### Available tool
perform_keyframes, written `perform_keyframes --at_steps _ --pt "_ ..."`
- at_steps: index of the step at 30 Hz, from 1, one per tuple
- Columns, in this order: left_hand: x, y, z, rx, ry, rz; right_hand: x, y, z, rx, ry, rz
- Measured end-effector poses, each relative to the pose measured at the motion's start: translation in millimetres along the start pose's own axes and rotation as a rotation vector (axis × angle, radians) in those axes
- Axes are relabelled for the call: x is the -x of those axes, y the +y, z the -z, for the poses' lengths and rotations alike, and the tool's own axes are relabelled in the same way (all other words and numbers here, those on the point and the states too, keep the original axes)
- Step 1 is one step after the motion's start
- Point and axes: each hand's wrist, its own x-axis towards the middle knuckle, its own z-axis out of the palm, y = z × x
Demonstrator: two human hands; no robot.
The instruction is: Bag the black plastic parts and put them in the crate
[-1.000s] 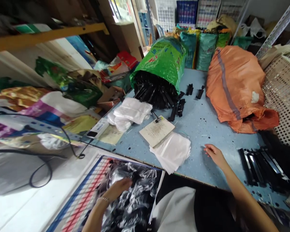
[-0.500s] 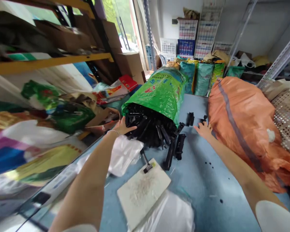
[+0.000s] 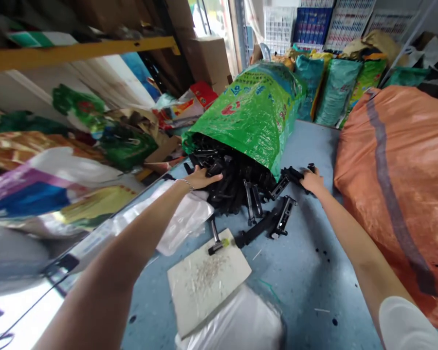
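A green woven sack lies on its side on the blue table, its mouth spilling a heap of black plastic parts. My left hand reaches into the left side of the heap, fingers stretched over the parts. My right hand is at the right of the sack's mouth, fingers closed round a black plastic part. More loose black parts lie on the table between my arms.
A big orange sack fills the table's right side. A white board with a small black tool and stacks of clear plastic bags lie near me. Cluttered shelves stand left; crates and green sacks stand behind.
Both hands went from the table's near edge and the bag below it to the sack's mouth. The right hand has closed on a black part; the view has moved closer.
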Motion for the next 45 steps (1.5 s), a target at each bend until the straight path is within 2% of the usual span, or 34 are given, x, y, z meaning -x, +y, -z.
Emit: perform_keyframes --at_steps 4,8,11,15,19,23,26,28,29,30,33,34,35,36,39,40,42,45 --pt "37 53 -17 0.129 -0.119 0.002 55 10 -5 0.043 0.031 0.041" --pt "82 93 -40 0.077 -0.119 -0.021 101 20 -15 0.063 0.073 0.030" --pt "121 119 -61 0.007 -0.177 -0.021 132 31 -19 0.047 0.075 0.029" --pt "172 160 -92 -0.045 -0.186 -0.069 170 47 -24 0.013 0.099 0.120" --pt "219 208 -132 0.008 -0.210 -0.130 205 63 -26 -0.016 0.158 0.124" --pt "251 245 -159 0.099 -0.232 -0.195 251 85 -26 -0.277 0.384 0.104" --pt "269 259 -157 0.148 -0.178 -0.275 303 99 -19 -0.534 0.514 0.065" --pt "289 263 -149 0.257 -0.181 -0.350 342 100 -10 -0.760 0.509 0.100" --pt "303 263 -145 0.367 -0.273 -0.389 362 98 -4 -0.894 0.472 0.140" --pt "319 261 -141 0.512 -0.442 -0.417 380 94 3 -1.029 0.418 0.190" --pt "376 251 -135 0.930 -1.195 -0.379 427 76 20 -1.316 0.216 0.308" --pt "395 246 -135 1.035 -1.341 -0.340 440 69 24 -1.352 0.169 0.310" --pt "411 242 -136 1.127 -1.377 -0.311 451 62 26 -1.360 0.147 0.284" --pt "424 238 -138 1.195 -1.314 -0.298 461 54 28 -1.343 0.150 0.239" --pt "450 226 -144 1.218 -0.845 -0.258 488 35 27 -1.179 0.234 0.111" --pt "454 222 -145 1.185 -0.755 -0.234 494 29 26 -1.101 0.267 0.100" --pt "462 215 -146 1.169 -0.724 -0.159 503 22 24 -0.908 0.346 0.116" --pt "474 209 -143 1.243 -0.822 -0.043 505 18 19 -0.639 0.418 0.194"
